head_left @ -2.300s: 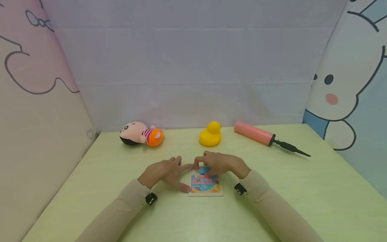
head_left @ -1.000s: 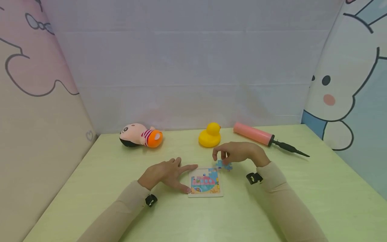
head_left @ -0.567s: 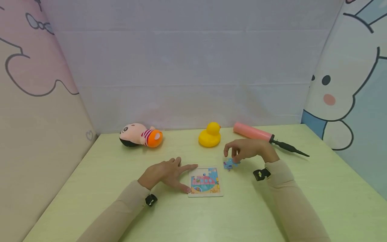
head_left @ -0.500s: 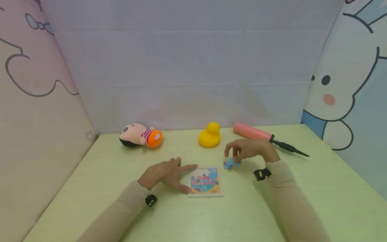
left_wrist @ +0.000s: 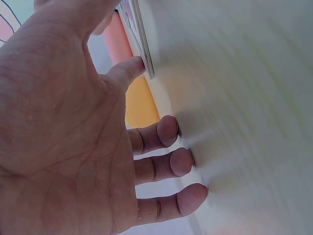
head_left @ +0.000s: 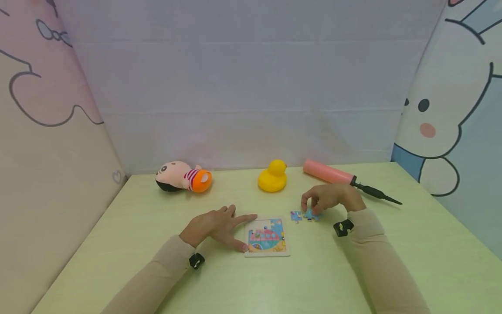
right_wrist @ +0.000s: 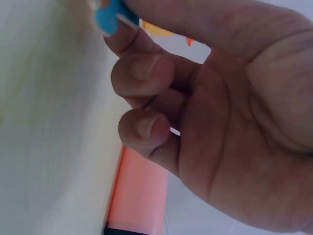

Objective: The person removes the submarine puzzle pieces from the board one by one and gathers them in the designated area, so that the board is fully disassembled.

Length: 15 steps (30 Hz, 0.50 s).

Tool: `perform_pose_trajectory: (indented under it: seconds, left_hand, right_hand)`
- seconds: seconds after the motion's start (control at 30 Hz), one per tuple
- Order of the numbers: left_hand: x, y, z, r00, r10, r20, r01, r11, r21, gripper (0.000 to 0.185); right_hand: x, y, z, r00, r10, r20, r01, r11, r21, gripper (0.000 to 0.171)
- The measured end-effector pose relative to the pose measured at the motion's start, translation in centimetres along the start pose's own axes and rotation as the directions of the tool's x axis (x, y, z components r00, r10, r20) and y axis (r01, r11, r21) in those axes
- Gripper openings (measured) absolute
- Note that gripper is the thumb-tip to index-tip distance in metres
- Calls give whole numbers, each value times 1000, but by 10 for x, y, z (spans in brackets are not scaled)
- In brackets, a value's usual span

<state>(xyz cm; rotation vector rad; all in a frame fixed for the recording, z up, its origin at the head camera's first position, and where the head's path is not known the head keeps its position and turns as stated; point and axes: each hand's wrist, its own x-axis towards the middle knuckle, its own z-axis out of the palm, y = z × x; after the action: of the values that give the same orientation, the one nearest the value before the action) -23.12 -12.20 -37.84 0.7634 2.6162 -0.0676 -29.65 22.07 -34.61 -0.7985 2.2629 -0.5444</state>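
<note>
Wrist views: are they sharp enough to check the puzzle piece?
Left wrist: tabletop smeared, puzzle board only a thin edge. Right wrist: close and soft, blue puzzle piece a blur at the right hand's fingertips. Head view: evenly lit and sharper, but pieces small.

Square puzzle board (head_left: 267, 237) flat near me, top-left slots bare. Blue piece (head_left: 311, 215) pinched on table right of it, another loose piece (head_left: 296, 216) just beside.
</note>
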Motion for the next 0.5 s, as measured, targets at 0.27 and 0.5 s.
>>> perform_pose_trajectory:
  seconds: [0.27, 0.5]
  left_hand:
    - [1, 1, -1, 1000, -8, 15, 8, 1000, -1, 91]
    - [1, 0, 0, 1000, -19, 19, 19, 1000, 4, 91]
  right_hand:
    - [5, 8, 2, 1000, 29, -12, -29, 999, -14, 18]
    - [8, 10, 3, 999, 35, -31, -36, 999, -32, 16]
